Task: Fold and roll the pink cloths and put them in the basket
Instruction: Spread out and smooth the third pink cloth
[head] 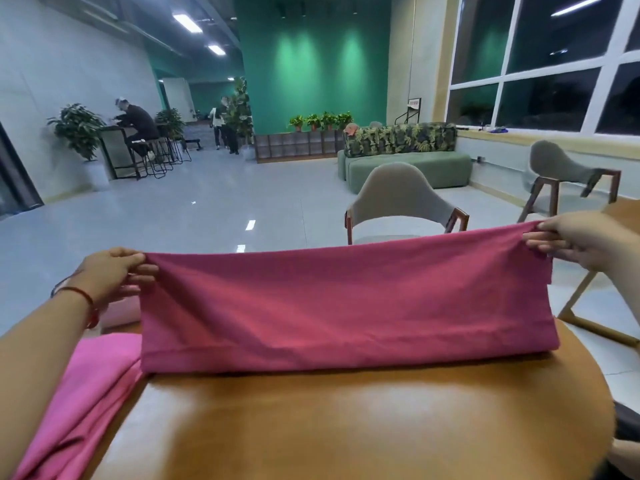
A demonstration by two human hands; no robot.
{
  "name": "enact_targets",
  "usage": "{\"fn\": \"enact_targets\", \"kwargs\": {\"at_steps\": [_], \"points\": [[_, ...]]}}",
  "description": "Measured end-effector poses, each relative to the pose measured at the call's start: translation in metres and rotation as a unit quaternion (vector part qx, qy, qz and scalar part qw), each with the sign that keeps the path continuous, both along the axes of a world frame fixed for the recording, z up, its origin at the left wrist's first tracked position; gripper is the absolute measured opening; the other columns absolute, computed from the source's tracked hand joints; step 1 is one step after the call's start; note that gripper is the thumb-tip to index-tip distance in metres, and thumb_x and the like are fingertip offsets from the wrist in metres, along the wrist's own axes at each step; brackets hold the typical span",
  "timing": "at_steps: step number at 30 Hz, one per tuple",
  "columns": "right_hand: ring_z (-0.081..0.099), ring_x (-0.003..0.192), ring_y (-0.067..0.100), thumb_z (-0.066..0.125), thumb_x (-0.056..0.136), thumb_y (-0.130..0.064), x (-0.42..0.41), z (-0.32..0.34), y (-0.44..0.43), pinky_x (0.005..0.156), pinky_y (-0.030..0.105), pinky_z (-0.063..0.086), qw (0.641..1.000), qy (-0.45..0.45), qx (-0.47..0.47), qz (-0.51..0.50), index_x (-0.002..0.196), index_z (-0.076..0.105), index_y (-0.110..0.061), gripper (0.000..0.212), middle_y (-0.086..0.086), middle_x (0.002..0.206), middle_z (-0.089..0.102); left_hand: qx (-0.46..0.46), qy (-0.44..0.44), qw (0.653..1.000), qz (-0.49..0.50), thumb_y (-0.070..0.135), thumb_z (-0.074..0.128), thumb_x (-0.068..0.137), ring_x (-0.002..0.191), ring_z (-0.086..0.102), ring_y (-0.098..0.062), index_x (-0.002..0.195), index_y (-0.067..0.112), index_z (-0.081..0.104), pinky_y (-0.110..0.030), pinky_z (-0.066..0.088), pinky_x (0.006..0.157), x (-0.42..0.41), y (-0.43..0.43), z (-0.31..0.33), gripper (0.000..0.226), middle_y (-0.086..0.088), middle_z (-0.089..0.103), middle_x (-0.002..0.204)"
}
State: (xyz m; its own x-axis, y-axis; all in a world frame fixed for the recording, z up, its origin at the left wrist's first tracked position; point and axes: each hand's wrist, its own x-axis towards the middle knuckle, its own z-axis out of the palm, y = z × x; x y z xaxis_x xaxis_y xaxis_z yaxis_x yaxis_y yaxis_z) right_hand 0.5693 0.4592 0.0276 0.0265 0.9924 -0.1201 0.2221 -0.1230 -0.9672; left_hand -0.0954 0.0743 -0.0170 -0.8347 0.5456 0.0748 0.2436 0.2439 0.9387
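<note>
- Above the tabletop (346,427), a dark pink cloth (346,306) was held stretched out, already doubled over, with its hemmed lower edge resting on the wood.
- Its top corners were pinched shut in a grip at each end, by the left hand (107,275) and by the right hand (581,242).
- A lighter pink cloth (79,403) was left lying at the tabletop's left edge, beneath the left forearm.
- No basket could be made out.
- For a neat fold, the top edge would best be kept taut and level, the corners matched before lowering, and the cloth laid flat and smoothed before rolling was begun.
</note>
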Motion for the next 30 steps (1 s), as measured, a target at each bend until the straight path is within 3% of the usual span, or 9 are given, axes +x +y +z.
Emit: {"fn": "enact_targets", "kwargs": {"at_steps": [5,7,9,12,16,20,23,26,30], "points": [[0.079,0.077,0.021,0.039,0.113,-0.004,-0.050,0.027,0.063,0.060,0.020,0.062,0.993,0.115,0.017,0.014,0.120,0.054,-0.002,0.017,0.018,0.112,0.075,0.098,-0.056,0.993,-0.029,0.010,0.045,0.111,0.079,0.078,-0.019,0.109,0.005,0.056,-0.031,0.065,0.061,-0.038,0.061,0.036,0.012,-0.022,0.071,0.108],[0.075,0.107,0.023,0.046,0.110,-0.004,-0.074,0.055,0.088,0.059,0.017,0.060,0.990,0.125,0.061,0.039,0.109,0.060,-0.003,0.015,0.003,0.090,0.081,0.127,-0.047,0.990,-0.036,0.009,0.045,0.111,0.091,0.075,-0.022,0.114,0.000,0.058,-0.032,0.066,0.066,-0.057,0.088,0.064,0.016,-0.021,0.072,0.110],[0.077,0.091,0.009,0.054,0.106,-0.002,-0.099,0.096,0.105,0.062,0.017,0.059,0.977,0.124,0.168,0.029,0.124,0.064,-0.001,0.021,-0.011,0.070,0.076,0.223,-0.001,0.975,-0.021,0.010,0.049,0.110,0.086,0.075,-0.016,0.101,0.010,0.058,-0.031,0.066,0.069,-0.070,0.107,0.112,0.013,-0.005,0.075,0.094],[0.069,0.067,0.005,0.052,0.104,-0.010,-0.115,0.146,0.123,0.063,0.022,0.058,0.934,0.213,0.287,-0.032,0.126,0.061,-0.014,0.025,-0.006,0.085,0.073,0.344,0.053,0.937,-0.004,0.014,0.052,0.106,0.100,0.075,-0.022,0.096,0.022,0.058,-0.046,0.063,0.089,-0.071,0.118,0.177,0.014,-0.005,0.073,0.098],[0.074,0.078,0.011,0.051,0.103,-0.016,-0.125,0.149,0.133,0.071,0.027,0.062,0.920,0.258,0.289,-0.059,0.118,0.061,-0.018,0.018,0.000,0.093,0.074,0.300,0.063,0.952,-0.007,0.015,0.043,0.109,0.098,0.075,-0.016,0.084,0.023,0.072,-0.046,0.063,0.089,-0.075,0.109,0.178,0.039,0.001,0.075,0.093],[0.077,0.084,0.016,0.054,0.103,-0.013,-0.125,0.139,0.125,0.077,0.029,0.064,0.926,0.252,0.274,-0.060,0.121,0.062,-0.016,0.020,0.006,0.101,0.073,0.275,0.071,0.959,0.003,0.015,0.039,0.111,0.090,0.075,-0.008,0.088,0.021,0.065,-0.043,0.064,0.083,-0.068,0.095,0.174,0.035,0.011,0.077,0.081],[0.079,0.088,0.019,0.061,0.099,-0.010,-0.113,0.140,0.127,0.068,0.024,0.062,0.927,0.264,0.262,-0.050,0.126,0.065,-0.014,0.027,0.004,0.102,0.076,0.259,0.079,0.963,-0.013,0.016,0.038,0.112,0.094,0.076,-0.010,0.090,0.019,0.067,-0.044,0.064,0.082,-0.060,0.086,0.176,0.036,0.010,0.078,0.083],[0.078,0.071,0.013,0.063,0.100,-0.006,-0.110,0.141,0.098,0.055,0.017,0.055,0.934,0.252,0.249,-0.049,0.111,0.062,-0.019,0.017,0.006,0.105,0.074,0.242,0.079,0.967,-0.011,0.013,0.038,0.112,0.086,0.076,-0.009,0.081,0.017,0.075,-0.038,0.066,0.074,-0.049,0.075,0.177,0.048,0.010,0.078,0.078],[0.076,0.067,0.012,0.061,0.102,-0.006,-0.108,0.136,0.073,0.049,0.016,0.052,0.938,0.238,0.250,-0.043,0.098,0.060,-0.021,0.016,0.006,0.097,0.073,0.250,0.084,0.965,0.005,0.016,0.043,0.111,0.083,0.075,-0.010,0.090,0.022,0.059,-0.037,0.066,0.070,-0.040,0.065,0.176,0.027,0.008,0.076,0.078]]}}
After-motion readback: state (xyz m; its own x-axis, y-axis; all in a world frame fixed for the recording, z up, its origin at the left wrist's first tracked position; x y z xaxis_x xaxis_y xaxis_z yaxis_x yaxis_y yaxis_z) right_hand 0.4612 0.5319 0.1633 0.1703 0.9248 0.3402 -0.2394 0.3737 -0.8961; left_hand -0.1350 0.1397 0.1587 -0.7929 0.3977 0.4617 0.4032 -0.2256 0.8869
